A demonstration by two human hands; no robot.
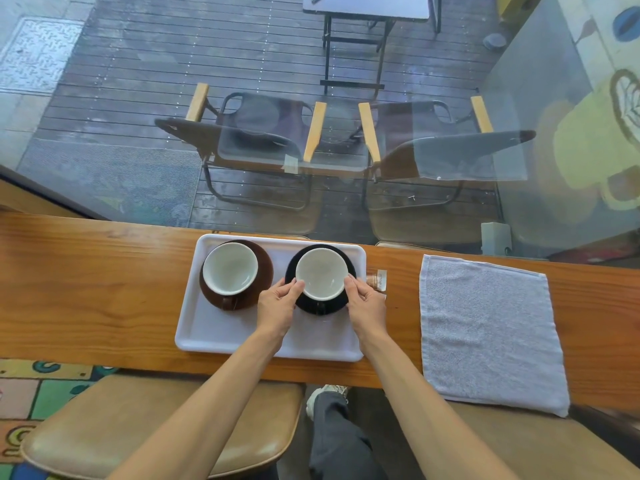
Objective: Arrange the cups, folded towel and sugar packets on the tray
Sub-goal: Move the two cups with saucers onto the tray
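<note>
Both hands, left hand (277,303) and right hand (365,303), grip the black cup (321,273) on the tray (214,337); the towel (485,327) lies rightward, nearer the right hand.

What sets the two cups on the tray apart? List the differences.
The left cup sits on a brown saucer; the right cup sits on a black saucer. The left cup stands untouched, while the left hand and right hand flank the right cup. Both are white inside, empty, upright, on the white tray.
</note>
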